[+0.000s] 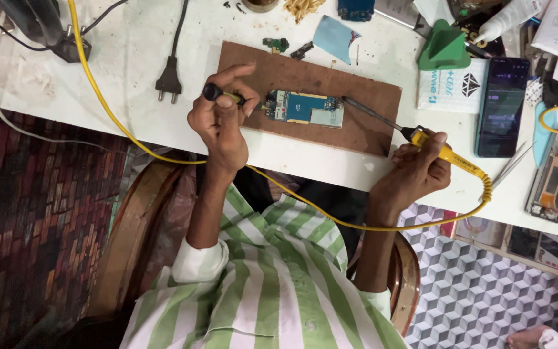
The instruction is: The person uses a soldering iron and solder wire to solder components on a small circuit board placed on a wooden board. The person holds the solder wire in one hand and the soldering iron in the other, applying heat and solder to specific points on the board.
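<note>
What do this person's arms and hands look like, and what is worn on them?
Both hands are bare, the left hand and the right hand alike: no gloves, and no rings or watch that I can make out. The forearms are uncovered. The shirt has broad green and white stripes, and its sleeves are rolled up near the elbows, showing plain white cuffs.

I count one circuit board (305, 108), one soldering iron (414, 139), one screwdriver (226, 96), one wooden board (369, 119), two phones (502, 106) (555, 178), one plug (168, 82), one pair of tweezers (506, 169).
</note>
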